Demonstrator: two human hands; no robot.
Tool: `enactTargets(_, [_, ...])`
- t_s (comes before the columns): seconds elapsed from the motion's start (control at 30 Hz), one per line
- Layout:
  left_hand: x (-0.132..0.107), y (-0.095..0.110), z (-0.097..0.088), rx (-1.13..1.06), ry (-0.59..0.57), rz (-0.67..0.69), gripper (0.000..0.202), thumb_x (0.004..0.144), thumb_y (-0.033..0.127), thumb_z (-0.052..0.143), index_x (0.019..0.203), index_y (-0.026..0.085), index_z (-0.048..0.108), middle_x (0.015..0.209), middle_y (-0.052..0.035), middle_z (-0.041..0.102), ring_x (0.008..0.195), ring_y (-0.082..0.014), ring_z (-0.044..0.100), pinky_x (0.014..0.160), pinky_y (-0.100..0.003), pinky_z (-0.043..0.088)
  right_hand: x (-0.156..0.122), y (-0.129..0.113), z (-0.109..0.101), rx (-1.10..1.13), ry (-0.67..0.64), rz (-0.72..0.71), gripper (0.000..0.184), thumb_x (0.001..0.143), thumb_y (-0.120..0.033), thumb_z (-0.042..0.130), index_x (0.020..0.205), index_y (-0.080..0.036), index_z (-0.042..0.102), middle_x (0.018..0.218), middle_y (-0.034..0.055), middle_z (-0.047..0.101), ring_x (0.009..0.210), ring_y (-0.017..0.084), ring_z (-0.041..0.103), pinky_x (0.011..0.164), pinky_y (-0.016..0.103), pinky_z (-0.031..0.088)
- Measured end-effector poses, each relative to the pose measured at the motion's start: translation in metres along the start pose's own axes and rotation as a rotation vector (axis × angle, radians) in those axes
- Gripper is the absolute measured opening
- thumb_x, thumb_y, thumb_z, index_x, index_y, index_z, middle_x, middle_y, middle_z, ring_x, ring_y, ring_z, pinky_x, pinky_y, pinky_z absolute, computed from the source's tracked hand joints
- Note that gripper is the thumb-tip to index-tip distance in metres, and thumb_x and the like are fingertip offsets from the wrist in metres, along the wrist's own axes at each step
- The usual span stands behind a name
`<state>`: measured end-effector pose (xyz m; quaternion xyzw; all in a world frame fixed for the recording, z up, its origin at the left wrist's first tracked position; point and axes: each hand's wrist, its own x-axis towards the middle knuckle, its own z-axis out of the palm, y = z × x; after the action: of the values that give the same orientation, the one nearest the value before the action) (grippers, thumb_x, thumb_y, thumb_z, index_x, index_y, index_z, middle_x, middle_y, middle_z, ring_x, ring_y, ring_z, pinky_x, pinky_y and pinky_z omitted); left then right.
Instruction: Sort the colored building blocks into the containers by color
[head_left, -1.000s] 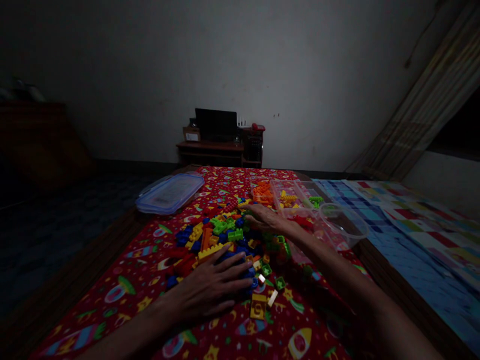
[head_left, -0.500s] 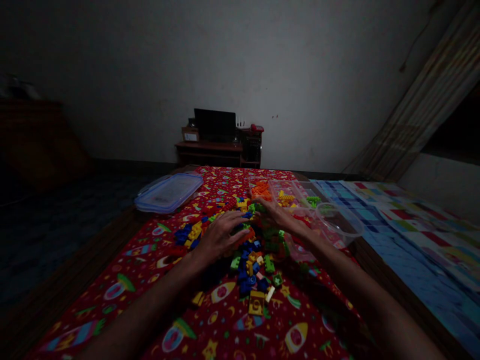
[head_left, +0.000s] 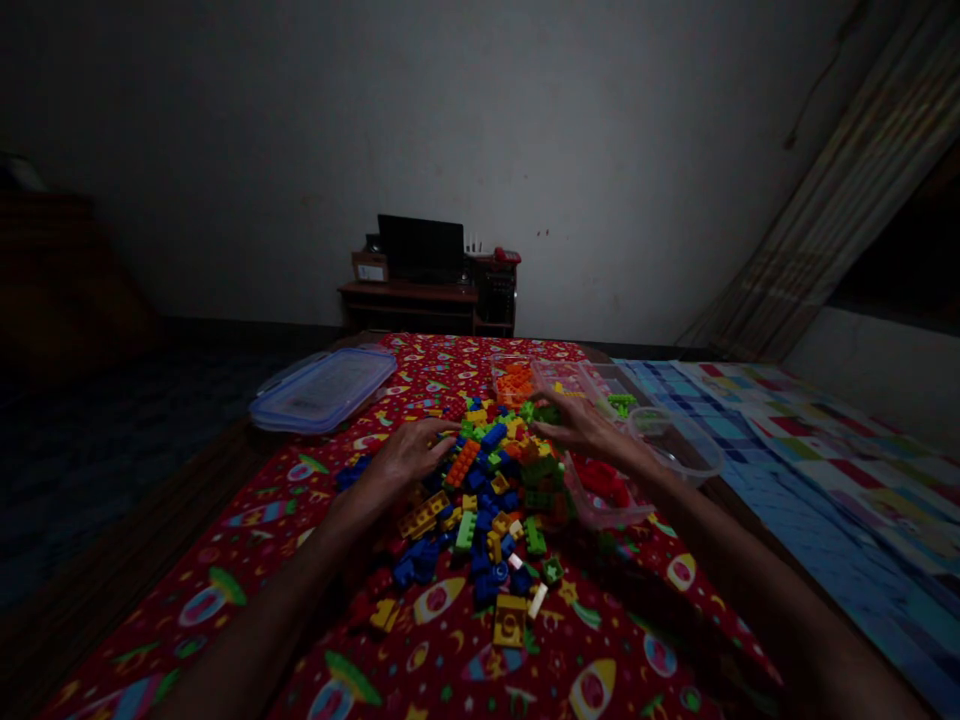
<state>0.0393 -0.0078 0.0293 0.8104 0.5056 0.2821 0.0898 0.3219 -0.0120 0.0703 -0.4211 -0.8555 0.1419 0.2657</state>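
Colourful toy building bricks [head_left: 480,510] lie in a loose pile on a red patterned cloth [head_left: 420,660]. My left hand [head_left: 412,452] rests at the pile's left side, fingers stretched and thumb apart, with no brick visible in it. At the upper right of the pile, my right hand [head_left: 576,424] has its thumb and fingers closed around green bricks [head_left: 537,411]; dim light blurs how many. An orange brick [head_left: 462,464] and a blue brick [head_left: 494,436] show between the hands. Close below my right wrist stands a clear container with red bricks [head_left: 604,484].
Behind my right hand, clear containers hold orange bricks [head_left: 514,384], yellow bricks [head_left: 562,390] and green pieces [head_left: 621,404]. A round clear tub [head_left: 686,450] stands at the right edge. Blue-rimmed lids [head_left: 326,392] lie at the left. Beyond the table is a monitor [head_left: 421,247].
My left hand has drawn back to the left, uncovering bricks in the middle. My right hand has shifted slightly right, and green bricks moved with it. The view has turned slightly.
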Motion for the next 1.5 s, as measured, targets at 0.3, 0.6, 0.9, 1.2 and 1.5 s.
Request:
enactTargets(0.3, [0.005, -0.010, 0.017, -0.042, 0.079, 0.092, 0.046, 0.083, 0.034, 0.042, 0.119, 0.013, 0.061, 0.122, -0.0111, 0.063, 0.113, -0.0241, 0.058, 0.099, -0.042, 0.045, -0.035, 0.013, 0.052, -0.580, -0.188, -0.244, 0.045, 0.080, -0.004, 0.046, 0.117, -0.026, 0.058, 0.086, 0.0076, 0.062, 0.085, 0.023, 0.056, 0.080, 0.037, 0.046])
enactTargets(0.6, [0.000, -0.018, 0.021, -0.053, 0.040, 0.123, 0.043, 0.086, 0.037, 0.041, 0.117, 0.015, 0.062, 0.120, -0.0122, 0.064, 0.111, -0.0243, 0.059, 0.097, -0.042, 0.046, -0.016, 0.007, 0.020, -0.215, -0.195, 0.016, 0.039, 0.070, -0.015, 0.062, 0.109, -0.018, 0.065, 0.082, 0.0040, 0.066, 0.072, 0.016, 0.058, 0.064, 0.026, 0.044])
enactTargets(0.9, [0.001, -0.017, 0.015, -0.016, 0.060, 0.138, 0.046, 0.087, 0.047, 0.038, 0.111, 0.019, 0.065, 0.119, -0.0097, 0.066, 0.111, -0.0248, 0.059, 0.097, -0.042, 0.047, -0.009, 0.002, -0.003, 0.374, -0.029, 0.385, 0.041, 0.066, -0.028, 0.067, 0.106, -0.017, 0.067, 0.090, 0.0060, 0.069, 0.079, 0.018, 0.063, 0.068, 0.027, 0.050])
enactTargets(1.2, [-0.003, -0.035, 0.006, 0.008, 0.081, 0.072, 0.062, 0.085, 0.064, 0.033, 0.114, 0.018, 0.064, 0.125, -0.0108, 0.062, 0.116, -0.0270, 0.056, 0.101, -0.047, 0.043, 0.009, 0.057, -0.050, 0.499, 0.251, 0.563, 0.040, 0.060, -0.021, 0.069, 0.100, -0.015, 0.065, 0.067, 0.0004, 0.064, 0.049, 0.010, 0.055, 0.045, 0.020, 0.043])
enactTargets(1.5, [-0.003, -0.040, 0.003, 0.012, 0.133, 0.095, 0.063, 0.084, 0.067, 0.032, 0.113, 0.022, 0.066, 0.124, -0.0084, 0.063, 0.115, -0.0272, 0.057, 0.101, -0.045, 0.044, 0.025, 0.167, -0.099, -0.057, 0.476, 0.932, 0.031, 0.060, -0.014, 0.070, 0.091, -0.009, 0.068, 0.072, 0.0071, 0.067, 0.059, 0.015, 0.062, 0.047, 0.021, 0.047])
